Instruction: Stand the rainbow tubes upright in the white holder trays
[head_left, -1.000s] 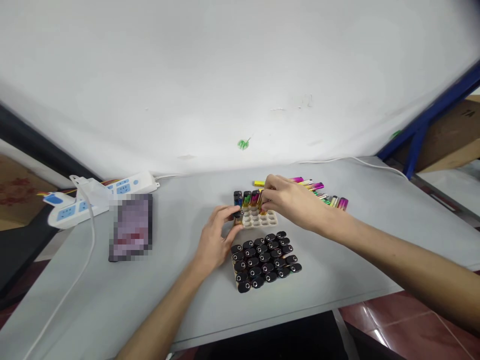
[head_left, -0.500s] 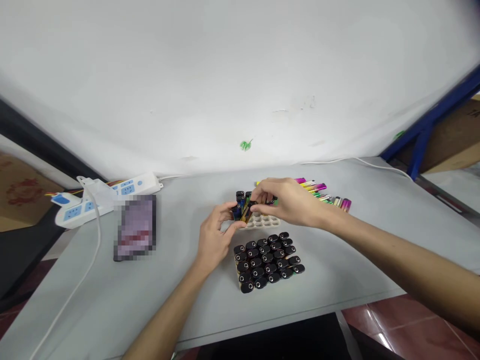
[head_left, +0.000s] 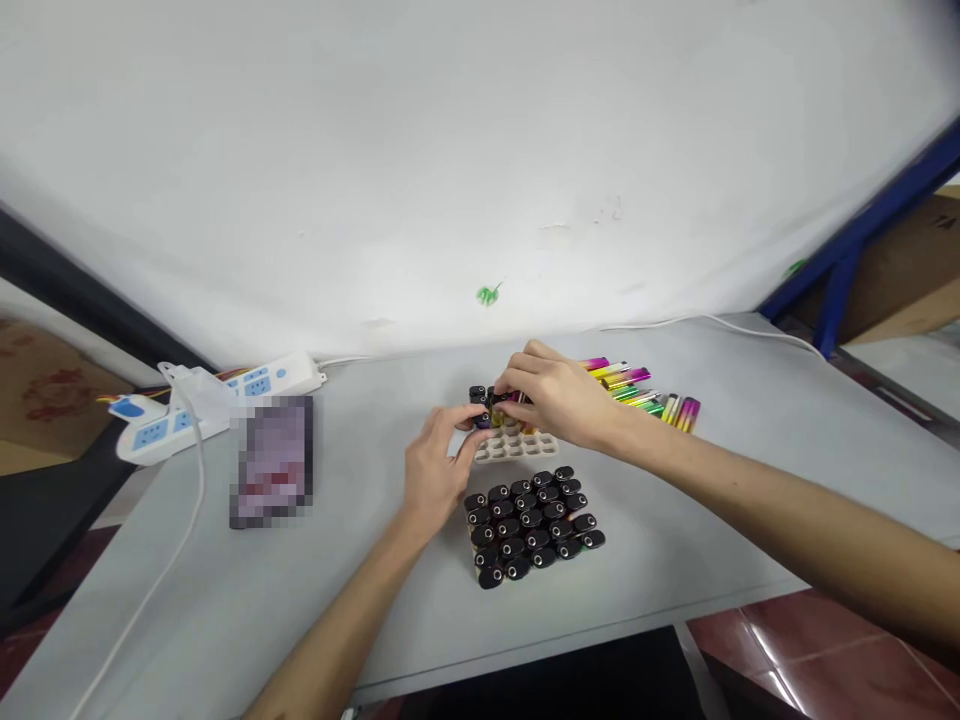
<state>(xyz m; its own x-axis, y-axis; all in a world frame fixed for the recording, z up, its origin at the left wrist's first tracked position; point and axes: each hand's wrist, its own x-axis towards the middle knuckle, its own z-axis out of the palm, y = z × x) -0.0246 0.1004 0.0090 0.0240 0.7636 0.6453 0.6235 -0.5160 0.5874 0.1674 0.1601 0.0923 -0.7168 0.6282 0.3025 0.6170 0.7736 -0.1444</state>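
A pale tray with slots (head_left: pixel 517 446) stands on the table, black-topped devices in its back rows. My left hand (head_left: pixel 439 460) is at the tray's left side, thumb and fingers around a black-topped device (head_left: pixel 482 420). Over the tray, my right hand (head_left: pixel 555 395) has its fingers closed at a yellowish device (head_left: pixel 496 414), partly hidden by the fingertips. Nearer to me sits a second tray filled with black-topped devices (head_left: pixel 531 525). Behind and right of my right hand lie shiny coloured tubes (head_left: pixel 630 380) in yellow, green and purple.
A white power strip (head_left: pixel 277 376) with plugs and a cable is at the back left. In front of it lies a pixelated dark flat object (head_left: pixel 274 462). A white cable (head_left: pixel 731 325) runs along the wall at the back right of the grey table (head_left: pixel 360 620).
The yellow device that was tilted between my hands now stands more upright among the tray's devices. My right hand has shifted slightly left.
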